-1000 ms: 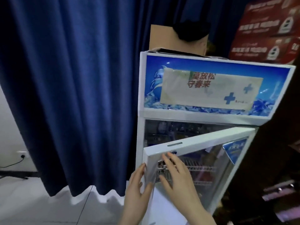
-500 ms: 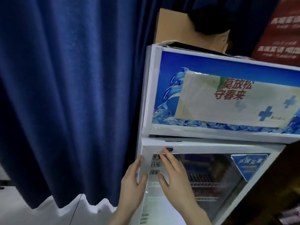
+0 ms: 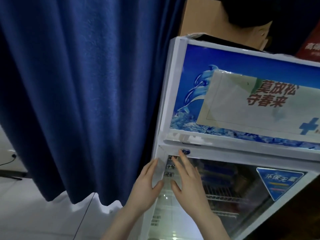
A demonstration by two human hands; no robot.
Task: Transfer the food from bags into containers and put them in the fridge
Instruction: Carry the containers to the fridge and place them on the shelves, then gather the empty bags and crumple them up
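Note:
A white display fridge [image 3: 174, 94] with a blue dolphin header stands at the right. Its glass door [image 3: 242, 184] sits flush against the frame, with wire shelves and blurred items behind the glass. My left hand [image 3: 147, 184] lies flat on the door's left edge, fingers straight. My right hand [image 3: 187, 179] presses flat on the glass near the upper left corner, fingers spread. No bags or containers are in view.
A dark blue curtain [image 3: 78, 92] hangs left of the fridge. A cardboard box [image 3: 204, 18] sits on top of the fridge, with red cartons [image 3: 311, 44] at the far right. A wall socket and cable [image 3: 13, 155] are at the left above the white floor.
The fridge door swung from ajar to flush against the frame under both hands. The view has moved closer to the fridge.

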